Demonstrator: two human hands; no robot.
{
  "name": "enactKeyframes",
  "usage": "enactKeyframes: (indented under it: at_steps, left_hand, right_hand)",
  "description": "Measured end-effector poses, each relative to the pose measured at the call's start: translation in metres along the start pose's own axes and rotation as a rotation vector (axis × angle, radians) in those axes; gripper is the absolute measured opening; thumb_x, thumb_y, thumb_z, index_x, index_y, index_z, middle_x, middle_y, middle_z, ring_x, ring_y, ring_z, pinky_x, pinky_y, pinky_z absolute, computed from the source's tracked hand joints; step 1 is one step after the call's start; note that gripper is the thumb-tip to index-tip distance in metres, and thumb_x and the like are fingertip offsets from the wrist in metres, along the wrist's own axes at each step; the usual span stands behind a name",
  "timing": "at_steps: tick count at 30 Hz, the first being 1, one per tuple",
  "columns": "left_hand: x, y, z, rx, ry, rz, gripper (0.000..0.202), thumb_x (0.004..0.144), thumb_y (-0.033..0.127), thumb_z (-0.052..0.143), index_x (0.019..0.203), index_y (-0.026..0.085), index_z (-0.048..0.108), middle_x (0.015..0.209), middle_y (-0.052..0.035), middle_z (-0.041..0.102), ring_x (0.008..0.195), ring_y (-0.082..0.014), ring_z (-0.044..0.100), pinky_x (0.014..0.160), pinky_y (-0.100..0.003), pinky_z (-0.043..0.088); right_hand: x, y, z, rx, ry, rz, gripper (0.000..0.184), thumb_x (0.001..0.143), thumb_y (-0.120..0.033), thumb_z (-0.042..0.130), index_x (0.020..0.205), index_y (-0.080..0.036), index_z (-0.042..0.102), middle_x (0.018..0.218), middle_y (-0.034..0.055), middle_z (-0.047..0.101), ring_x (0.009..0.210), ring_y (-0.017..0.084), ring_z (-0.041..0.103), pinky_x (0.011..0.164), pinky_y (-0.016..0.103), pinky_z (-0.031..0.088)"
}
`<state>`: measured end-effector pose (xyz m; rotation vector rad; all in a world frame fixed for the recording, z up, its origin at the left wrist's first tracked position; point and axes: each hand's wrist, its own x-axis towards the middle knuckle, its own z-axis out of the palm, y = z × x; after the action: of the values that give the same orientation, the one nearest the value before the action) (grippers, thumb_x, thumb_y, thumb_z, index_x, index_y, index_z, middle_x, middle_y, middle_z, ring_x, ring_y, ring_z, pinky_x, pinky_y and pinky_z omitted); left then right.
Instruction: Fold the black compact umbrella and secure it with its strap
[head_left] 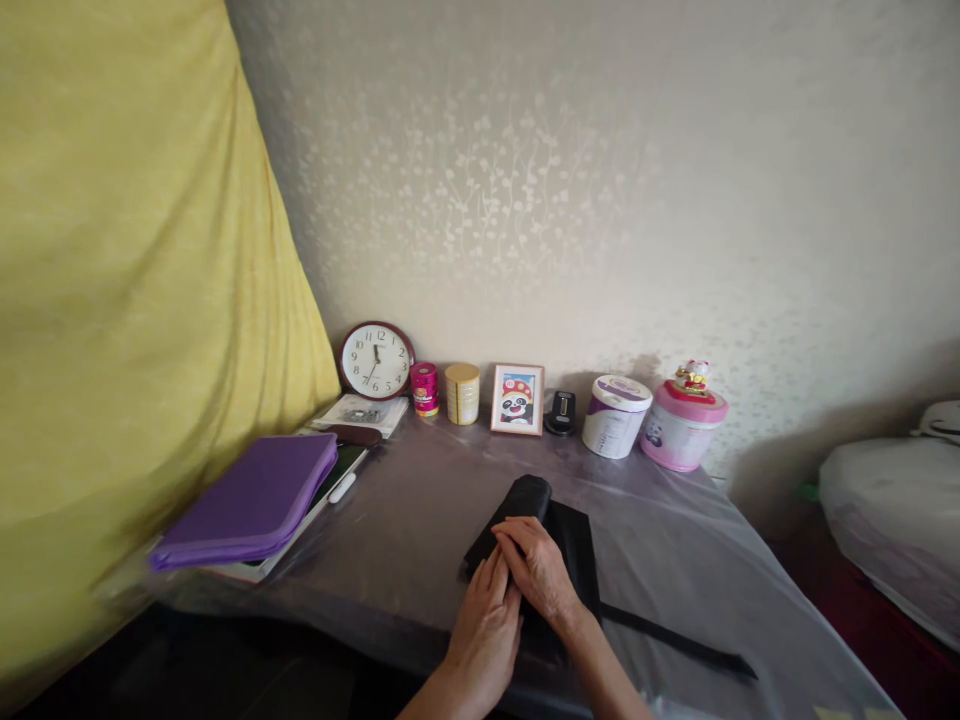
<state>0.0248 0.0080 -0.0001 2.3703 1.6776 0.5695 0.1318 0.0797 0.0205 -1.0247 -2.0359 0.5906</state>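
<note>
Left hand [486, 622] and right hand [538, 572] rest on a folded black cloth [576, 535] near the table's [412, 510] front edge, fingers extended and together, overlapping at the tips; whether they pinch it, I cannot tell. Its rolled part [527, 496] points between 12 and 1 o'clock, long axis running away; a black strap [682, 643] trails toward 4. Around it stand a picture frame [517, 400] at 12, white tub [611, 425] at 1, clock [376, 361] at 11. Hands hide the cloth's middle.
</note>
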Motion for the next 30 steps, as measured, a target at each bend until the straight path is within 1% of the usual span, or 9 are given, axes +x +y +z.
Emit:
enactKeyframes:
  at_steps: [4,7,10,13,16,20,23,26,30]
  left_hand:
    - [0.001,-0.001,0.006,0.021,-0.035,-0.058,0.067,0.074,0.003,0.036,0.138,0.015,0.025,0.148,-0.0105,0.016,0.135,-0.0266,0.017,0.108,-0.046,0.025]
    - [0.002,0.001,0.007,0.01,-0.09,-0.14,0.073,0.073,0.004,0.041,0.141,0.014,0.016,0.149,-0.0111,0.01,0.136,-0.028,0.012,0.109,-0.047,0.022]
    - [0.003,0.003,0.004,-0.021,-0.14,-0.202,0.075,0.073,0.006,0.044,0.142,0.013,0.013,0.149,-0.0109,0.006,0.136,-0.0285,0.008,0.109,-0.045,0.02]
    - [0.003,0.004,-0.001,-0.053,-0.178,-0.246,0.076,0.074,0.007,0.043,0.142,0.017,0.011,0.15,-0.0105,0.004,0.136,-0.0285,0.011,0.108,-0.043,0.022]
    - [0.002,0.004,-0.004,-0.091,-0.182,-0.262,0.076,0.074,0.009,0.043,0.142,0.02,0.011,0.15,-0.0107,0.003,0.134,-0.0284,0.019,0.106,-0.041,0.026]
    - [0.002,0.004,-0.004,-0.101,-0.19,-0.258,0.074,0.075,0.012,0.043,0.142,0.019,0.012,0.15,-0.0113,0.003,0.132,-0.0298,0.024,0.104,-0.041,0.028]
    - [0.001,0.004,-0.003,-0.112,-0.161,-0.257,0.073,0.076,0.012,0.041,0.142,0.021,0.011,0.15,-0.0097,0.003,0.132,-0.0296,0.025,0.103,-0.042,0.029]
    - [-0.001,0.003,-0.004,-0.113,-0.145,-0.246,0.072,0.077,0.015,0.04,0.142,0.021,0.009,0.15,-0.0098,0.003,0.131,-0.0298,0.026,0.103,-0.041,0.029]
    - [-0.004,0.003,-0.005,-0.086,-0.138,-0.22,0.069,0.08,0.018,0.038,0.142,0.02,0.009,0.15,-0.0113,0.005,0.13,-0.0297,0.027,0.103,-0.04,0.029]
  right_hand:
    - [0.004,0.021,-0.001,-0.093,-0.035,-0.014,0.027,0.089,-0.032,0.042,0.095,-0.026,0.068,0.104,0.0015,0.068,0.116,0.022,0.048,0.105,0.044,0.024]
    - [0.019,0.041,-0.001,-0.201,-0.044,-0.007,0.027,0.088,-0.031,0.042,0.094,-0.027,0.068,0.112,0.0011,0.065,0.12,0.022,0.044,0.104,0.047,0.021]
    - [0.036,0.056,0.0,-0.309,-0.017,0.033,0.027,0.088,-0.029,0.041,0.095,-0.027,0.068,0.114,0.0004,0.063,0.121,0.021,0.043,0.104,0.047,0.019]
    - [0.049,0.069,0.001,-0.372,0.016,0.086,0.028,0.087,-0.028,0.041,0.094,-0.028,0.068,0.114,-0.0006,0.063,0.121,0.02,0.043,0.104,0.045,0.02]
    - [0.06,0.079,0.002,-0.395,0.036,0.144,0.03,0.087,-0.03,0.038,0.095,-0.028,0.067,0.118,-0.0009,0.061,0.121,0.02,0.043,0.101,0.043,0.026]
    - [0.065,0.088,-0.005,-0.405,0.091,0.213,0.034,0.087,-0.03,0.034,0.103,-0.022,0.063,0.118,0.004,0.06,0.113,0.02,0.05,0.097,0.037,0.035]
    - [0.051,0.097,-0.021,-0.422,0.211,0.284,0.035,0.084,-0.03,0.036,0.105,-0.018,0.061,0.113,0.0091,0.062,0.107,0.022,0.055,0.094,0.036,0.038]
    - [0.022,0.11,-0.042,-0.422,0.339,0.402,0.037,0.079,-0.033,0.039,0.103,-0.015,0.061,0.107,0.0135,0.063,0.1,0.025,0.059,0.089,0.038,0.042]
    - [-0.021,0.117,-0.062,-0.31,0.374,0.587,0.039,0.074,-0.039,0.041,0.096,-0.016,0.063,0.095,0.0134,0.068,0.089,0.026,0.064,0.08,0.035,0.047]
